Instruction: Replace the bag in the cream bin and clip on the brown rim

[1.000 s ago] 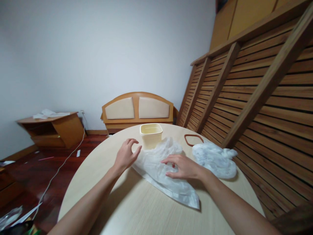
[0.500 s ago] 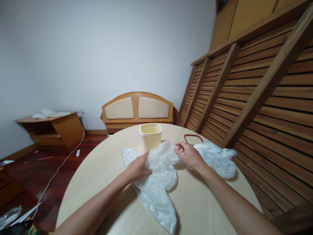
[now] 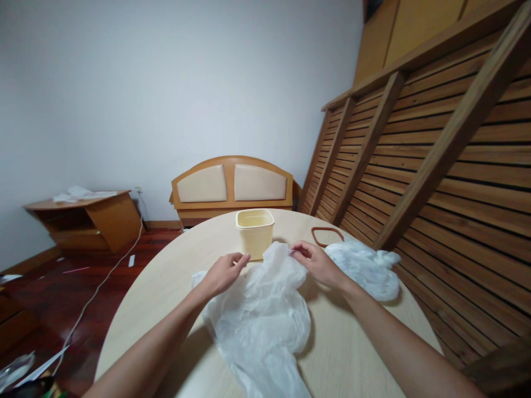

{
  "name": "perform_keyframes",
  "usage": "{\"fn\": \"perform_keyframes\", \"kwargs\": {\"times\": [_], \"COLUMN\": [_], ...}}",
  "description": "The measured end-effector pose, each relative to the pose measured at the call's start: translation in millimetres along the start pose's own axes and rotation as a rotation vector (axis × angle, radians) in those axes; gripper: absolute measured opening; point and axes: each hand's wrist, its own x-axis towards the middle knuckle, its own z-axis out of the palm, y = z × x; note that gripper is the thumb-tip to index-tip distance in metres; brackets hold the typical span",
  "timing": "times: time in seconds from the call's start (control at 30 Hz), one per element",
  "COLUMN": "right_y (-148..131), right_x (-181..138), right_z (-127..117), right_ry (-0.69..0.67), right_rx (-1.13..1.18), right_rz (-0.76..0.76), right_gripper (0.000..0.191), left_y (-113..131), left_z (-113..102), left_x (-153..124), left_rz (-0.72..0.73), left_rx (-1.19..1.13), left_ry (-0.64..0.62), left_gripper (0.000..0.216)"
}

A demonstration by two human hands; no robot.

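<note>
A thin white plastic bag point(image 3: 261, 315) lies loosely spread on the round table in front of me. My right hand point(image 3: 314, 262) pinches its upper right edge between thumb and fingertips. On the bag's upper left side, my left hand point(image 3: 225, 272) has thumb and fingers drawn together on the plastic; the fingertips partly hide what they grip. Just beyond the bag stands a pale yellow rectangular bin point(image 3: 256, 235), upright and open at the top. A brown rounded frame point(image 3: 327, 236) lies flat beyond my right hand.
A bunched heap of white plastic bags point(image 3: 365, 271) sits at the right side of the pale round table point(image 3: 166, 287). A slatted wooden panel point(image 3: 440, 166) leans close along the right. Behind the table is a headboard point(image 3: 231, 182); a low cabinet point(image 3: 89, 221) stands at left.
The bag has been spread wider and pulled toward me. My left hand has moved up and left, its fingers drawing together; my right hand has shifted slightly left, pinching the bag's edge.
</note>
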Motion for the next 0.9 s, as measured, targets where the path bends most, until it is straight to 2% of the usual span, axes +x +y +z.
{"fn": "perform_keyframes", "kwargs": {"times": [0.1,0.3,0.47,0.6,0.73,0.9], "right_y": [-10.5,-24.0,-31.6,-36.6,-40.3,-40.3], "right_x": [-3.5,-10.1,-12.7,-16.4,-19.4,-18.9], "right_z": [6.2,19.0,27.2,29.7,24.3,13.7], "right_ry": [-0.045,-0.147,-0.250,-0.270,-0.292,-0.367], "right_rx": [0.010,0.019,-0.032,-0.061,-0.056,0.014], "right_rz": [-0.095,-0.297,-0.410,-0.370,-0.256,-0.221], "right_gripper": [0.018,0.014,0.014,0.014,0.034,0.054], "left_y": [-1.5,3.2,13.4,17.7,18.7,18.6], "left_z": [6.8,11.7,9.7,6.8,3.8,3.0], "left_x": [4.0,2.0,-2.9,-4.1,-3.4,-4.4], "left_rz": [0.052,0.062,0.082,0.143,0.133,0.125], "left_rx": [-0.195,-0.469,-0.592,-0.646,-0.621,-0.677], "left_ry": [0.066,-0.073,-0.103,-0.104,-0.047,0.048], "left_gripper": [0.060,0.085,0.078,0.063,0.042,0.037]}}
